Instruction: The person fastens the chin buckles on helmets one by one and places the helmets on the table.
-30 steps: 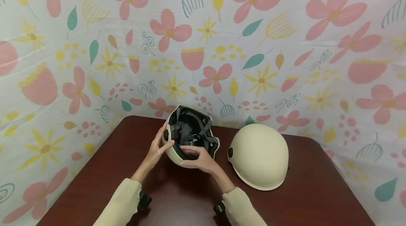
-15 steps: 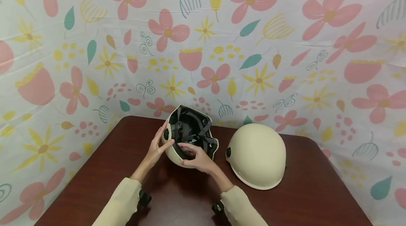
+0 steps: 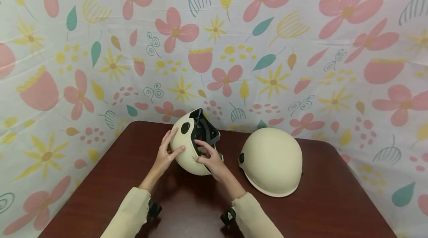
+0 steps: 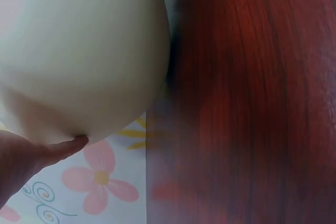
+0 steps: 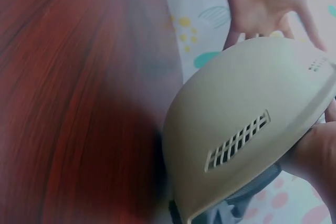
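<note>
In the head view, a cream helmet [image 3: 187,160] stands tilted on the table, its black-lined opening facing right and back. The left hand [image 3: 164,154] lies spread along the left side of the shell, fingers and thumb fairly straight against it. My right hand [image 3: 212,160] grips the lower rim, with fingers inside the opening and thumb on the outer shell. Grey straps [image 3: 208,134] and dark padding show inside. A slotted vent [image 5: 236,142] near the rim appears in the right wrist view. The left wrist view is mostly filled by the smooth shell [image 4: 94,51].
A second cream helmet [image 3: 272,162] rests dome-up to the right, a black round fitting [image 3: 242,158] on its side. The dark red-brown wooden table [image 3: 317,201] meets a flower-printed cloth [image 3: 214,37] behind it. Each forearm wears a black wrist device [image 3: 228,217].
The held helmet has turned so its opening swings right and more outer shell shows. The left thumb now lies on the shell instead of at the rim; the right hand stays on the rim.
</note>
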Demonstrator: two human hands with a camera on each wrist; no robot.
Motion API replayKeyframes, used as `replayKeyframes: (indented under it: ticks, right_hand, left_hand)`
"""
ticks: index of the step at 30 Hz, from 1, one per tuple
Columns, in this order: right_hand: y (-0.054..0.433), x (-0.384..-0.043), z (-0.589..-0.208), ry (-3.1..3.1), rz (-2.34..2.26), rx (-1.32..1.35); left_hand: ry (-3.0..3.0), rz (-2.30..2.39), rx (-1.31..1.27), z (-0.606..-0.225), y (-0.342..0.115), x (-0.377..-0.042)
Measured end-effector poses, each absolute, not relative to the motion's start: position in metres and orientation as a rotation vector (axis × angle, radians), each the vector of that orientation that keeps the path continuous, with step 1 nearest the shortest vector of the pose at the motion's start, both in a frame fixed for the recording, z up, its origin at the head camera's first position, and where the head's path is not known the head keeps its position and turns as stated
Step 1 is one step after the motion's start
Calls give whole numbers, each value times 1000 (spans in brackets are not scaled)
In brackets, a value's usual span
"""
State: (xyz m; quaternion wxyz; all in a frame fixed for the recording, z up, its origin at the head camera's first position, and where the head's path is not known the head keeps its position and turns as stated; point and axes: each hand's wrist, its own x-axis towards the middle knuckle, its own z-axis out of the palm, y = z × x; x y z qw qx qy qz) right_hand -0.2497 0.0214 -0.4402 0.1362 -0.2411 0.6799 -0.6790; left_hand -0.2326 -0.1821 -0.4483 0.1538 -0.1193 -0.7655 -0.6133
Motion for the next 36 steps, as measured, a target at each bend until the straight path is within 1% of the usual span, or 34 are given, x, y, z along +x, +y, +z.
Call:
replayKeyframes:
  ticks: [5,11,16,19,22,28,32,36]
  right_hand:
    - [16,-250,-441,1893,-2062,-610]
    - [14,-248,-446,1840,-2057,-611]
    - [14,-248,-446,1798,-2038,-577]
    - [12,-248,-439,1859,-2100,-570]
    - [8,-253,-424,2012,-2126,-620]
    - [-1,-268,-391,2212,-1911,-717]
    - [-4,-272,-386,2234,-1841,-739]
    - [-6,-274,-384,2219,-1841,-698]
  left_hand:
    - [-2219,-1771,-309,-450,-185,-234]
    - [-2190,-1927,-273,-460,-191,-235]
    - [-2158,-1934,-271,-464,-192,-234]
    - [-2131,-1942,-265,-464,-190,-233]
    - [-2111,-1946,-272,-465,-189,-232]
    - [-2109,-1955,-280,-465,-190,-232]
    - [-2111,-1941,-300,-466,-187,-231]
    - [-2114,-1936,-314,-469,-187,-231]
